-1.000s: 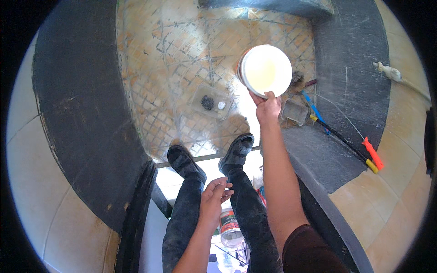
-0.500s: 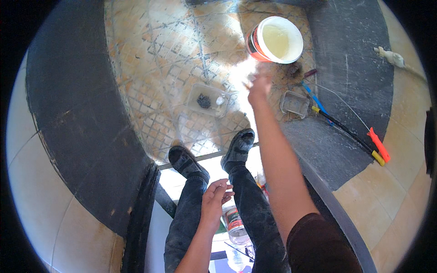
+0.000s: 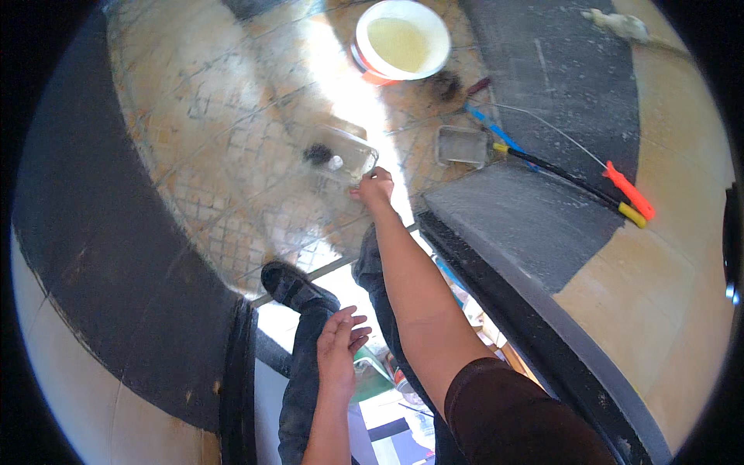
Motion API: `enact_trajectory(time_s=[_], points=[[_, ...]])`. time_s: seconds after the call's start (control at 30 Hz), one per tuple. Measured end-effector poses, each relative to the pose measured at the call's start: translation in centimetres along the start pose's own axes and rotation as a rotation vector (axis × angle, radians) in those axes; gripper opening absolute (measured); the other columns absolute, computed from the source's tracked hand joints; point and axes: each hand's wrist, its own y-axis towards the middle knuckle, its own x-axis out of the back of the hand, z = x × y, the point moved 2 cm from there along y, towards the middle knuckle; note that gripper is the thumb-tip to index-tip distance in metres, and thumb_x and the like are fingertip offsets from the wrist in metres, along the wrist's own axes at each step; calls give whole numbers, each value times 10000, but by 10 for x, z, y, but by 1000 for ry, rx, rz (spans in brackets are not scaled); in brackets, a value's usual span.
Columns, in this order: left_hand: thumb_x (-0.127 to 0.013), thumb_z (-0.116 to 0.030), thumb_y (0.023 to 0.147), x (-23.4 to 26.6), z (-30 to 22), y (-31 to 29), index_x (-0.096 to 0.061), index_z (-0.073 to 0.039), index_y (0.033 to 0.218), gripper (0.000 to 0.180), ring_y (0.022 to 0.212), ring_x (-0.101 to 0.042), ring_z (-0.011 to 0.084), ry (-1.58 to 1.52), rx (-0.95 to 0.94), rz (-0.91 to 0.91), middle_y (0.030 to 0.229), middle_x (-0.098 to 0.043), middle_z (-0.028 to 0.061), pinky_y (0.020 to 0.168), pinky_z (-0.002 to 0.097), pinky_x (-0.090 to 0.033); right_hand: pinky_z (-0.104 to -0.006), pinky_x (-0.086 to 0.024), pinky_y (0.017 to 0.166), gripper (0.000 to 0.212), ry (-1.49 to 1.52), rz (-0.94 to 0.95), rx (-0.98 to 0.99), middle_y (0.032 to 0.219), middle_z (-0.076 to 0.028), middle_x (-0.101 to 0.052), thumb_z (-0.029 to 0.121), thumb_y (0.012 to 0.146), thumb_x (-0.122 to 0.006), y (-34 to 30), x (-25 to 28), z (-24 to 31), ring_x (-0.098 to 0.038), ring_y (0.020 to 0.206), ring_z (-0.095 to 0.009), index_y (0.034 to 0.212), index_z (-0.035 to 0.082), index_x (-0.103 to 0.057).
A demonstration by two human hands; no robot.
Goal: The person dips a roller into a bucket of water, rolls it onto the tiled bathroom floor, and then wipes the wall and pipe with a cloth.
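My right hand reaches down to the floor, its fingers curled at the near right corner of a clear plastic tub. A dark, wiry wad and a small white lump are at the tub's left side. How the fingertips meet the tub's rim is partly hidden. My left hand hangs above my left leg, fingers loosely bent and apart, holding nothing. Beyond the tub stands a white bucket with pale yellowish liquid inside.
Right of the tub lie a second clear tub, a blue stick, a black rod with yellow ends, and a wire-framed roller with an orange handle. Dark stone slabs border the patterned floor. A doorsill lies by my feet.
My right hand has come back from near the bucket to the clear tub's corner. The view has shifted, so the bucket and tools appear further left and up. My left hand stays empty.
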Motion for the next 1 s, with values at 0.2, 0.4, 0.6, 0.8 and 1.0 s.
enact_trajectory(time_s=[0.2,0.4,0.6,0.8,1.0], points=[[-552,-280,1070,-6,-9,-5,-634,-68,1277,307,945,-668,175,-3,-8,29,1126,-685,97,862,318,-532,-518,-686,660,368,548,15,-151,1140,-312,-598,-39,976,-512,72,89,18,-739,784,-470,1316,-47,-373],[-547,-264,1075,-17,-12,-6,-626,-68,1274,290,942,-661,167,57,11,42,1124,-678,93,856,314,-532,-527,-659,776,394,994,-15,-229,1206,-284,-608,-29,981,-499,133,123,30,-715,964,-438,1354,-96,-390],[-559,-312,1058,-17,-12,-6,-608,-58,1293,350,976,-638,202,78,21,22,1137,-664,97,905,349,-506,-526,-576,923,356,385,-281,-150,1212,-248,-643,69,922,-636,98,141,56,-662,1117,-428,1247,-52,-553],[-553,-337,1059,-9,-6,-2,-587,-58,1328,389,990,-636,204,68,-23,43,1158,-656,98,905,348,-504,-551,-435,1069,461,-1236,-629,397,1434,-212,-575,236,947,-646,33,259,183,-529,1347,-395,1355,23,-619],[-564,-281,1054,3,8,3,-620,-55,1286,329,961,-686,194,49,-82,59,1137,-695,105,836,315,-539,-642,-507,892,354,-2131,-713,-175,1289,-160,-673,269,1008,-553,-46,398,314,-668,1132,-362,1255,80,-720]])
